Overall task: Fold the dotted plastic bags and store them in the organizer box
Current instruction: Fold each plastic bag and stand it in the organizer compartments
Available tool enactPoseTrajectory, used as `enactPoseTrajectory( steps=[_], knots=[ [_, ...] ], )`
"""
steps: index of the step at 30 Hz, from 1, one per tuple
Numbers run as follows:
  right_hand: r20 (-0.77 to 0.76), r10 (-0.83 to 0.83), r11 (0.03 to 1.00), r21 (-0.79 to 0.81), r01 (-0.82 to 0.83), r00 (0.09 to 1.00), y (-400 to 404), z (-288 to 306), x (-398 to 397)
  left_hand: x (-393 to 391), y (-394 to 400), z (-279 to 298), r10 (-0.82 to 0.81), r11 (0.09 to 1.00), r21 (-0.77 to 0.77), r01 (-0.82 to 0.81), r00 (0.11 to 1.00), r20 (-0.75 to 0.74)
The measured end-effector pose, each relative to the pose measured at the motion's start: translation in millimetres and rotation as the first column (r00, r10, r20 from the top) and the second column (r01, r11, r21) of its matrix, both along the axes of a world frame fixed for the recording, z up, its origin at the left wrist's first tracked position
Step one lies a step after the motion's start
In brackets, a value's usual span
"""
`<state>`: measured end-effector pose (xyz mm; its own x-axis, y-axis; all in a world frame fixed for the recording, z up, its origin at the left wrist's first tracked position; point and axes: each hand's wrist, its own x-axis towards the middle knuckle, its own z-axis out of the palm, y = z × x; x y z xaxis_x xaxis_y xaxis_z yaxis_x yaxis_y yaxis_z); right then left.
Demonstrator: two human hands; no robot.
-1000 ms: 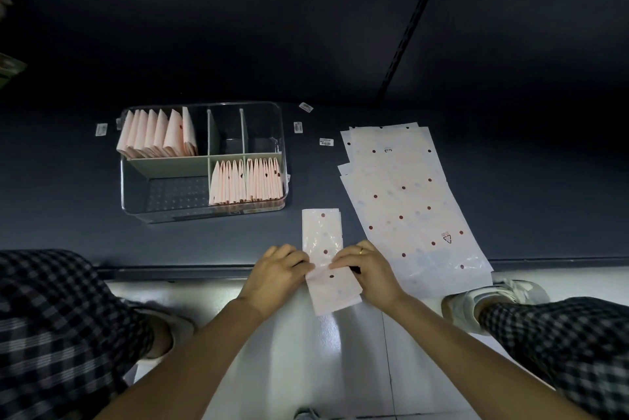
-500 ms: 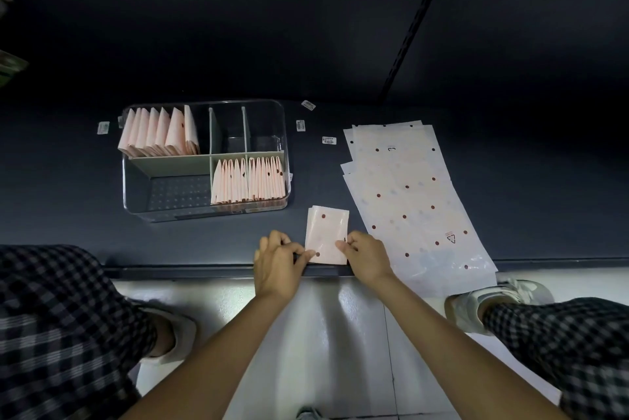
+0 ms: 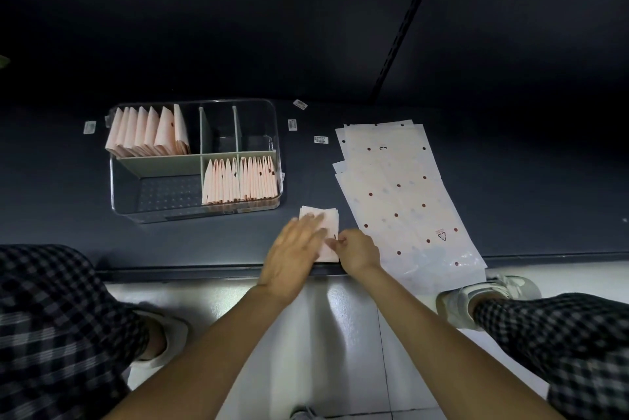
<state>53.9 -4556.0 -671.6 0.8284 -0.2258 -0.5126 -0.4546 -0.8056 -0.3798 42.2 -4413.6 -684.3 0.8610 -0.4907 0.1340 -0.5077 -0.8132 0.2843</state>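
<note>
- Left hand point(image 3: 295, 249) lies flat, pressing the folded bag point(image 3: 328, 225); right hand point(image 3: 357, 251) pinches its edge.
- Organizer box point(image 3: 195, 212) beyond holds many folded bags; flat bags point(image 3: 401, 195) right of it remain.

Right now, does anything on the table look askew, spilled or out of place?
Little stands out. Four small labels lie loose on the table around the box. The flat bags are fanned unevenly, their near end hanging over the table edge. The left hand presses the folded bag; the right hand pinches its edge.
</note>
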Motion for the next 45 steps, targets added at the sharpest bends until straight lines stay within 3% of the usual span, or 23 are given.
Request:
enactPoseTrajectory(
  steps=[2,4,7,11,14,17,18,20,22,24,33,36,39,41,45],
  knots=[
    [0.011,-0.005,1.0,0.01,0.005,1.0,0,0,-1,6,-4,-2,-0.186,0.972,0.134,0.194,0.98,-0.072],
    [0.014,-0.01,1.0,0.02,0.01,1.0,-2,0,-1,14,3,-6,-0.116,0.962,0.222,0.16,0.973,-0.198],
    [-0.006,-0.01,1.0,0.023,0.01,1.0,-3,0,0,23,21,-13,-0.008,0.967,0.239,0.085,0.952,-0.307],
    [0.01,0.006,1.0,-0.007,-0.006,1.0,-2,5,-6,25,33,-19,-0.056,0.929,0.341,0.145,0.964,-0.259],
    [0.349,0.225,0.937,-0.334,-0.104,0.91,3,2,-22,25,31,-22,-0.053,0.917,0.373,0.138,0.972,-0.23],
    [0.529,0.444,0.892,-0.338,-0.301,0.723,20,-6,-24,24,31,-22,-0.054,0.913,0.384,0.14,0.972,-0.228],
    [0.487,0.537,0.842,-0.363,-0.4,0.688,23,-10,-23,24,31,-21,-0.06,0.908,0.391,0.149,0.971,-0.23],
    [0.308,0.635,0.766,-0.364,-0.529,0.708,20,-17,-19,24,32,-22,-0.071,0.906,0.392,0.162,0.969,-0.237],
    [0.187,0.655,0.741,-0.347,-0.575,0.732,5,-26,-18,25,32,-24,-0.066,0.915,0.372,0.155,0.968,-0.242],
    [0.134,0.706,0.68,-0.401,-0.614,0.695,-6,-32,-19,28,34,-23,-0.073,0.915,0.365,0.169,0.962,-0.262],
    [0.053,0.751,0.623,-0.385,-0.681,0.658,-12,-24,-24,24,43,-16,-0.141,0.908,0.334,0.252,0.936,-0.324],
    [0.021,0.781,0.565,-0.448,-0.693,0.624,-14,-23,-38,8,38,-9,-0.157,0.912,0.323,0.253,0.942,-0.296],
    [0.05,0.761,0.582,-0.491,-0.648,0.646,-12,-13,-51,-10,36,0,-0.121,0.958,0.235,0.164,0.975,-0.187],
    [0.079,0.781,0.592,-0.412,-0.693,0.62,-15,-9,-50,-15,38,7,-0.114,0.985,0.125,0.122,0.991,-0.069],
    [0.071,0.709,0.702,0.022,-0.712,0.701,-15,30,-30,-1,39,28,-0.21,0.953,-0.208,0.221,0.975,0.077]
  ],
)
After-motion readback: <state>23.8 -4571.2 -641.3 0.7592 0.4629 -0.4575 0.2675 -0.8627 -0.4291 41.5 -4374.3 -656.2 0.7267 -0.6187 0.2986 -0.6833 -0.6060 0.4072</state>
